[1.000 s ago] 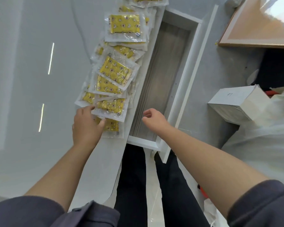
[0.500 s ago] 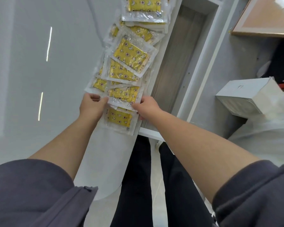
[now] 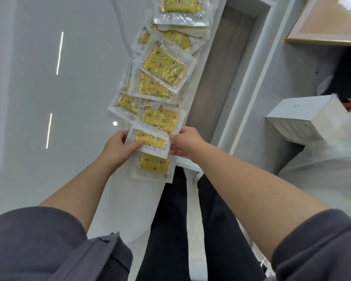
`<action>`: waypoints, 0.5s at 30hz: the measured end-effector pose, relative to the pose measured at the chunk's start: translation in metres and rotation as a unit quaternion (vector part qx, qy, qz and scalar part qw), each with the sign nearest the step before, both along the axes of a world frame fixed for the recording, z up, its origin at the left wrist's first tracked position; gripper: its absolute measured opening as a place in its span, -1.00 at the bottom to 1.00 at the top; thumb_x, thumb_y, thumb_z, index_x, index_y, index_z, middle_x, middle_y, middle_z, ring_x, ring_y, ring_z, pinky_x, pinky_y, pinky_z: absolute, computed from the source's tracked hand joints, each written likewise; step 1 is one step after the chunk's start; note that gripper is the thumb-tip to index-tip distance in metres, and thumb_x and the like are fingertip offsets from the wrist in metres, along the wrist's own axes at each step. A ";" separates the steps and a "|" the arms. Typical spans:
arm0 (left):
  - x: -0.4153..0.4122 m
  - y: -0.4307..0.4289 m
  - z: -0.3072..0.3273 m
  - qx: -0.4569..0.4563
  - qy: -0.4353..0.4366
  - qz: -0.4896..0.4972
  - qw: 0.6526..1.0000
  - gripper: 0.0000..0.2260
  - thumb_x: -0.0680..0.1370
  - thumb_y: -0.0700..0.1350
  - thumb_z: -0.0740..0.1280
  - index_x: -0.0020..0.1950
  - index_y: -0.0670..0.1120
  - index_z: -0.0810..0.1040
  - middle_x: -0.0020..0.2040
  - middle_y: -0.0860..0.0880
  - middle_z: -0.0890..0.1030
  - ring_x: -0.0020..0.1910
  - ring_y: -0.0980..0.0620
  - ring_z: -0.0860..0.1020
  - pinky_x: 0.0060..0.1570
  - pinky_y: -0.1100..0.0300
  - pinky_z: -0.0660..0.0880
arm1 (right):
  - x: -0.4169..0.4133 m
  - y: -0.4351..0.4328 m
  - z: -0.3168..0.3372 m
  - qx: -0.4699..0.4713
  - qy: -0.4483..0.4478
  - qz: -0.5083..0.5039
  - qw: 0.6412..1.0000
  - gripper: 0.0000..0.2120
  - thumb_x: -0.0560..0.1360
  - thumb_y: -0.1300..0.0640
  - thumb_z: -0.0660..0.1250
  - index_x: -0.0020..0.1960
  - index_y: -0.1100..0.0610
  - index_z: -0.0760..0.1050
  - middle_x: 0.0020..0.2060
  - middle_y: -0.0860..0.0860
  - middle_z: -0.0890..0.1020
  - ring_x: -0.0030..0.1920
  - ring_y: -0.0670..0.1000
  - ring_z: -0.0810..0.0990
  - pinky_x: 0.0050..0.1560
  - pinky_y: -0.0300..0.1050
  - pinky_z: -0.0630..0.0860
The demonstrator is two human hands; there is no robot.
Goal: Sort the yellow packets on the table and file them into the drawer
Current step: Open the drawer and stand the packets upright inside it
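Observation:
Several yellow packets in clear wrappers lie overlapped in a row point(image 3: 162, 72) along the right edge of the white table point(image 3: 69, 98). My left hand point(image 3: 118, 148) and my right hand point(image 3: 185, 141) both grip one yellow packet point(image 3: 150, 140) by its left and right sides, near the table's front. Another packet point(image 3: 153, 166) lies flat just below it, and one point(image 3: 160, 119) sits just above. The open drawer point(image 3: 219, 74), with a grey wood-grain bottom and white walls, runs alongside the table to the right; I see no packets in it.
A white cardboard box point(image 3: 298, 120) sits on the grey floor to the right of the drawer, with a white plastic bag point(image 3: 332, 159) beside it. A wood-framed board point(image 3: 328, 23) lies at the top right. My dark trouser legs point(image 3: 190, 230) stand below the drawer front.
My right hand moved from inside the drawer over to the packets. Both hands have taken hold of one packet near the front of the row. The view shifted closer.

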State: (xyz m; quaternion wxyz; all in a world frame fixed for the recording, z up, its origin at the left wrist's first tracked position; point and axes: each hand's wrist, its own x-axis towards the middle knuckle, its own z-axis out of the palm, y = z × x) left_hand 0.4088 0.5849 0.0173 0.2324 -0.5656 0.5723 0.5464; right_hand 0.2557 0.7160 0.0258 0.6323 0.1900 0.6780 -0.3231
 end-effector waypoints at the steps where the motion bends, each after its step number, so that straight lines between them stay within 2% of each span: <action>1: 0.000 0.001 -0.001 -0.004 0.006 0.010 1.000 -0.67 0.49 0.00 0.44 0.20 -0.08 0.51 0.04 0.01 0.58 0.00 0.02 0.55 0.03 0.07 0.51 | 0.001 0.000 -0.003 0.000 0.008 0.015 1.000 -0.81 0.56 0.38 0.23 -0.05 0.12 0.51 0.03 0.15 0.66 -0.05 0.12 0.70 -0.08 0.00 0.67; 4: -0.003 0.002 -0.003 -0.005 0.022 0.087 0.996 -0.75 0.49 0.01 0.45 0.06 -0.09 0.55 -0.03 -0.05 0.61 -0.07 -0.01 0.57 -0.04 0.10 0.52 | 0.000 0.003 -0.006 -0.010 0.023 0.066 0.997 -0.86 0.55 0.36 0.27 -0.01 0.16 0.52 0.01 0.13 0.66 -0.08 0.08 0.69 -0.08 -0.06 0.66; 6: -0.007 0.003 -0.002 0.034 0.043 0.172 0.984 -0.74 0.49 -0.02 0.45 0.09 -0.12 0.54 0.01 -0.10 0.64 -0.05 -0.05 0.63 -0.03 0.07 0.59 | 0.000 0.008 -0.004 -0.038 0.014 0.102 0.994 -0.89 0.54 0.33 0.32 -0.01 0.15 0.53 -0.01 0.13 0.67 -0.06 0.08 0.70 -0.03 -0.06 0.65; 8: -0.008 0.004 0.000 0.052 0.052 0.211 0.975 -0.74 0.50 -0.10 0.44 0.14 -0.14 0.53 0.02 -0.10 0.65 -0.08 -0.05 0.65 -0.09 0.09 0.61 | 0.000 0.013 -0.001 -0.068 -0.016 0.141 0.988 -0.89 0.52 0.30 0.37 0.02 0.15 0.55 0.00 0.12 0.69 -0.02 0.07 0.71 0.02 -0.03 0.62; 12: -0.005 0.008 0.006 0.035 0.047 0.174 0.983 -0.76 0.48 -0.23 0.46 0.12 -0.09 0.56 0.01 -0.08 0.65 -0.06 -0.06 0.64 -0.02 0.08 0.58 | -0.006 0.028 0.001 -0.075 -0.038 0.223 0.971 -0.72 0.48 0.19 0.45 0.17 0.18 0.54 0.07 0.09 0.68 0.02 -0.01 0.69 0.04 -0.07 0.60; 15: -0.006 0.011 0.017 0.050 0.056 0.075 0.994 -0.76 0.48 -0.25 0.44 0.11 -0.04 0.57 -0.04 -0.02 0.65 -0.14 0.06 0.62 -0.18 0.27 0.52 | -0.023 0.038 0.002 -0.072 -0.007 0.222 0.972 -0.60 0.45 0.08 0.49 0.24 0.09 0.49 0.11 0.03 0.62 0.08 -0.02 0.64 0.11 -0.04 0.59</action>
